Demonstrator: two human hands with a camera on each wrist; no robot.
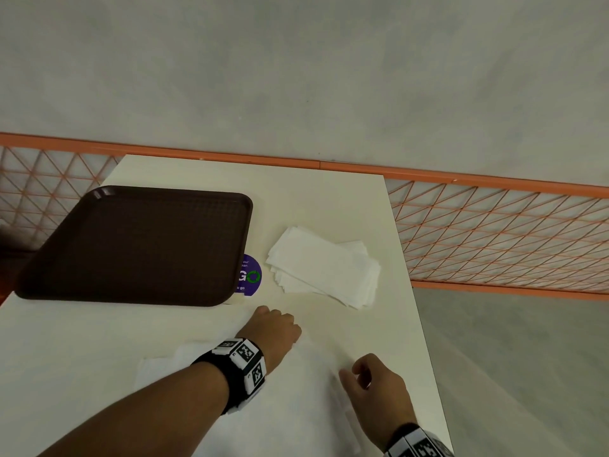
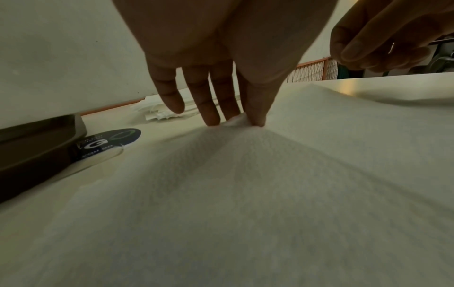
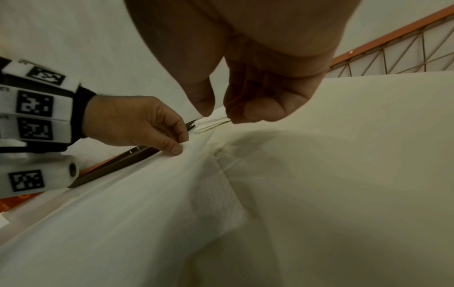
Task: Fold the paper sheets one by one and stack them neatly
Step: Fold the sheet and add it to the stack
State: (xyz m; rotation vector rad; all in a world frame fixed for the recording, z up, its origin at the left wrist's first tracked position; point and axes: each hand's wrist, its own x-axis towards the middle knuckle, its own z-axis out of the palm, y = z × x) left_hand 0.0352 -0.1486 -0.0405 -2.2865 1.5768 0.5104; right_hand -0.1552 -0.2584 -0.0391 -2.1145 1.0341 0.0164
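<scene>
A large white paper sheet (image 1: 296, 407) lies spread on the near part of the white table (image 1: 313, 199). My left hand (image 1: 273, 328) pinches its far corner between thumb and fingers (image 2: 255, 116), and the sheet (image 2: 245, 194) rises in a tent toward the pinch. My right hand (image 1: 369, 377) hovers just above the sheet's right part (image 3: 319, 174); its fingers (image 3: 265, 108) are loosely curled, the thumb stands apart, and it holds nothing. A loose stack of folded sheets (image 1: 324, 267) lies beyond both hands.
A dark brown tray (image 1: 131, 245) sits at the left of the table, partly covering a round purple sticker (image 1: 250, 275). An orange mesh fence (image 1: 494, 232) runs behind and to the right. The table's right edge is close to my right hand.
</scene>
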